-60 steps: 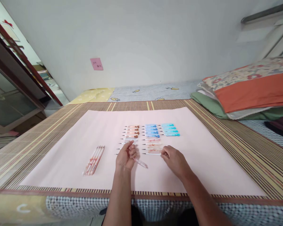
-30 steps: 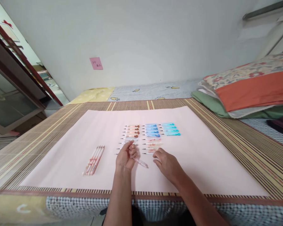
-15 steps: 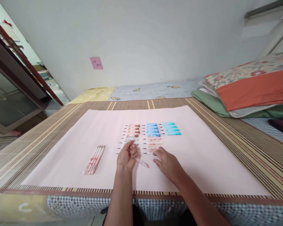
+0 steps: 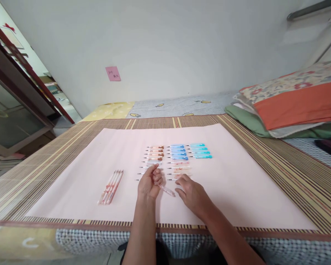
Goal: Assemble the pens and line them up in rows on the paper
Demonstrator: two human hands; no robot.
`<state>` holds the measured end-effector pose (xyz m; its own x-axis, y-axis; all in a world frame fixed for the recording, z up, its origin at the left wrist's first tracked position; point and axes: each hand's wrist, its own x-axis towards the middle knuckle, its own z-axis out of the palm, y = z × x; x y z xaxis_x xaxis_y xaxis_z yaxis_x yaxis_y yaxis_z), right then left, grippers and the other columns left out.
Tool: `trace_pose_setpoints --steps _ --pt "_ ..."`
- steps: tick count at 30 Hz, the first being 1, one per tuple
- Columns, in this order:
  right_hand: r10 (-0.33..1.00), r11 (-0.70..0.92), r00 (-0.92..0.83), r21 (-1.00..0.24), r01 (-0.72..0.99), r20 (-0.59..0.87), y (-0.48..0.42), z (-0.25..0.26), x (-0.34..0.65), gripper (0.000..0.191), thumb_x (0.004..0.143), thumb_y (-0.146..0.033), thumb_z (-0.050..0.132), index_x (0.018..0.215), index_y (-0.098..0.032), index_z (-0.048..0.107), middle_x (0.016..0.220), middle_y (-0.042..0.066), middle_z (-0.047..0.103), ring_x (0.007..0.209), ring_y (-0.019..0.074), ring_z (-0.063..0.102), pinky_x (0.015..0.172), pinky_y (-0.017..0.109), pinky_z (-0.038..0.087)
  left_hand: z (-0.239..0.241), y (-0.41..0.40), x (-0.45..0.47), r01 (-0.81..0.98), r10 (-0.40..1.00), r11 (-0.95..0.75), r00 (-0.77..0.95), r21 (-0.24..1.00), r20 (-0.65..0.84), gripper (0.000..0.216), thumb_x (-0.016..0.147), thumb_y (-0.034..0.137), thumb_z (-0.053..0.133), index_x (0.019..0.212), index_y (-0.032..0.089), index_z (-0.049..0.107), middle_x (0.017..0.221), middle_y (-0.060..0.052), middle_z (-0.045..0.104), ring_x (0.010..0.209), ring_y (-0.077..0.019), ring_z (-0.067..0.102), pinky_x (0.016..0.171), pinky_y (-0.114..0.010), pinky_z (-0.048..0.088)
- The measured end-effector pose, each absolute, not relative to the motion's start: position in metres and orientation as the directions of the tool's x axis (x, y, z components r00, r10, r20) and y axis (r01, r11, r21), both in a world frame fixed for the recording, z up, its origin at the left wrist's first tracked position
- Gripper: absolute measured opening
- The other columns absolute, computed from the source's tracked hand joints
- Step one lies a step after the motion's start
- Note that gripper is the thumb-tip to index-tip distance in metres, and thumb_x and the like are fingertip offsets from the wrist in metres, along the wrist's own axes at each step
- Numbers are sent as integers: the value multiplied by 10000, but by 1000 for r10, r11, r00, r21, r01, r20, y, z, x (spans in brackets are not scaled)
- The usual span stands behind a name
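My left hand (image 4: 149, 183) is curled around a clear pen (image 4: 167, 191) whose end sticks out to the right over the pink sheet (image 4: 237, 184). My right hand (image 4: 192, 193) lies just right of that pen end with its fingers spread, almost touching it. Beyond the hands lie neat rows of pens: brown-capped ones (image 4: 155, 152), blue ones (image 4: 178, 151), teal ones (image 4: 200, 151) and pale pink ones (image 4: 180, 168). My hands hide the nearest rows in part.
A bundle of several pink pens (image 4: 110, 187) lies to the left on the sheet. The sheet covers a striped mat (image 4: 292, 162) on a bed. Folded bedding and pillows (image 4: 292, 103) are stacked at the right. A wall stands behind, a doorway at the left.
My right hand has slid left from the end of the nearest pink pen row toward the pen in my left hand. The left hand has hardly moved.
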<state>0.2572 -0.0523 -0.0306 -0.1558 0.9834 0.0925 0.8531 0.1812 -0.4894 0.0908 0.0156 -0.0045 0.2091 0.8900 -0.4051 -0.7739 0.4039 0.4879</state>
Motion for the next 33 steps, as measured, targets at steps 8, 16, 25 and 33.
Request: trace_pose_setpoints --steps 8,16,25,33 --pt "955 295 -181 -762 576 234 -62 -22 241 103 964 -286 602 896 -219 641 863 13 655 819 177 625 761 274 463 -8 13 99 -776 910 371 195 510 -366 62 828 144 658 797 123 609 572 52 492 372 -24 277 336 -150 209" --pt "963 264 -125 -723 639 240 -65 -26 232 147 985 -235 521 901 -234 642 930 42 678 862 187 650 783 273 478 -15 10 110 -777 911 392 251 493 -328 108 793 181 710 813 121 624 582 63 493 372 -26 294 338 -162 224" --pt "972 226 -92 -748 624 218 -56 -19 276 151 951 -233 540 891 -222 678 937 30 682 890 181 644 814 284 465 -5 11 104 -820 938 301 161 486 -308 136 846 240 707 890 111 705 882 -119 740 857 -201 721 759 -290 590" --pt "995 74 -27 -558 826 93 -51 -21 292 142 908 -154 542 822 -215 638 936 14 616 798 157 607 717 268 408 -8 15 91 -849 941 265 125 458 -314 123 854 226 695 910 118 712 795 -60 712 650 -130 655 588 -221 533"
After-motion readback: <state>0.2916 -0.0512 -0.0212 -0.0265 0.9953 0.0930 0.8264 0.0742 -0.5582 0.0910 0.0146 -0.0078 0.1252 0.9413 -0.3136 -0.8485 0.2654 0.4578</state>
